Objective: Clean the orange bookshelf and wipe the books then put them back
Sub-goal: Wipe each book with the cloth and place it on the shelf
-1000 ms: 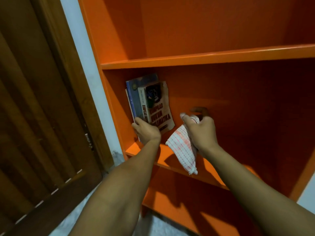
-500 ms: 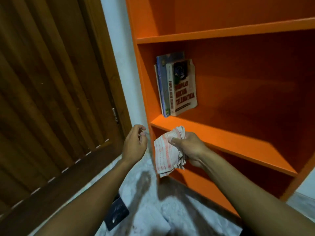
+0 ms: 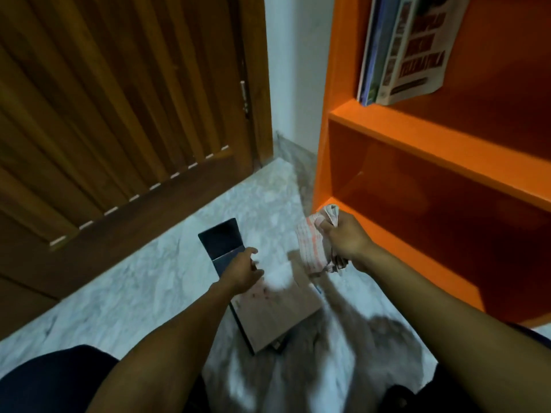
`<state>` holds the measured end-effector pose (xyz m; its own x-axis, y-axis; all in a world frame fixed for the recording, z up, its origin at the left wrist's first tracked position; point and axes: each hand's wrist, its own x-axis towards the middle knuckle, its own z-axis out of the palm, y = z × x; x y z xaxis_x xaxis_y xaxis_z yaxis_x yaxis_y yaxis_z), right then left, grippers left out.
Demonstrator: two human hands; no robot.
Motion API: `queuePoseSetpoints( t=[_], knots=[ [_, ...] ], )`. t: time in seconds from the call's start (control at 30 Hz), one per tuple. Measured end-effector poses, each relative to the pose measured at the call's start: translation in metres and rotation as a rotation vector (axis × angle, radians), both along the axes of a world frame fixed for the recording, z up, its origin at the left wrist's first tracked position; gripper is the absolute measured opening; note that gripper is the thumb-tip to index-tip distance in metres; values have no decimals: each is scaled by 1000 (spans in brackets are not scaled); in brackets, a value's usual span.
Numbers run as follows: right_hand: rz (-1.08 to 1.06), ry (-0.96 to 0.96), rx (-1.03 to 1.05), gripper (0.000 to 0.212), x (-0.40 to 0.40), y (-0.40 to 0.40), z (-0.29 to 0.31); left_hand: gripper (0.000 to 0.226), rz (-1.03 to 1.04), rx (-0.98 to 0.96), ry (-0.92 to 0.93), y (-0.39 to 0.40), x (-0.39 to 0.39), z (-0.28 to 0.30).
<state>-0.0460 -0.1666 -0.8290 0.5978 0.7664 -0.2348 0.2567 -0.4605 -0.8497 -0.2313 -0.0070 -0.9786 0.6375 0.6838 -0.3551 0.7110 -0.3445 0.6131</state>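
The orange bookshelf [image 3: 423, 129] fills the right side. A few books [image 3: 399, 52] stand upright at the left end of its upper shelf. On the marble floor lie a pale grey book [image 3: 277, 317] and a dark blue book [image 3: 220, 239] beyond it. My left hand [image 3: 243, 268] hovers over these floor books with fingers loosely spread, holding nothing. To its right, by the lowest shelf's front edge, my right hand [image 3: 346, 239] grips a bunched white cloth with red stripes [image 3: 313, 245].
A brown wooden door [image 3: 119, 114] closes off the left, with a white wall strip [image 3: 295, 70] between it and the shelf. Grey marble floor [image 3: 134, 293] lies in front. My dark-clothed knees show at the bottom corners.
My view has tilted down from the shelf to the floor. My left hand left the shelved books and dropped toward the books on the floor. The right hand lowered with the cloth.
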Motion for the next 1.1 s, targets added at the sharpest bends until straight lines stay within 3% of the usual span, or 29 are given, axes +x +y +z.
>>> queuePoseSetpoints(
  t=[0.13, 0.27, 0.43, 0.6, 0.67, 0.83, 0.97, 1.0, 1.1],
  knots=[
    [4, 10, -16, 35, 5, 3, -11, 87, -55, -20, 185, -4, -7, -54],
    [3, -4, 30, 28, 9, 4, -8, 125, -107, -28, 372, -9, -5, -89],
    [15, 27, 74, 14, 9, 1, -9, 118, -123, 6, 473, -6, -2, -101],
    [-4, 53, 70, 24, 9, 1, -9, 118, -127, 39, 481, -6, -6, -95],
    [-50, 94, 65, 26, 11, 0, -9, 107, -124, -3, 428, -3, -7, -87],
    [-218, 347, 53, 29, 19, -3, -5, 49, -225, -44, 258, -1, 13, -43],
    [-314, 597, 149, 73, 40, -3, -28, 14, -347, 16, 187, -16, 26, -5],
    [-339, 648, 174, 71, 34, -5, -14, 13, -327, 28, 159, -17, 25, 6],
    [-393, 766, 253, 21, 21, -17, 30, 13, -129, -83, -11, -11, 17, 42]
  ],
)
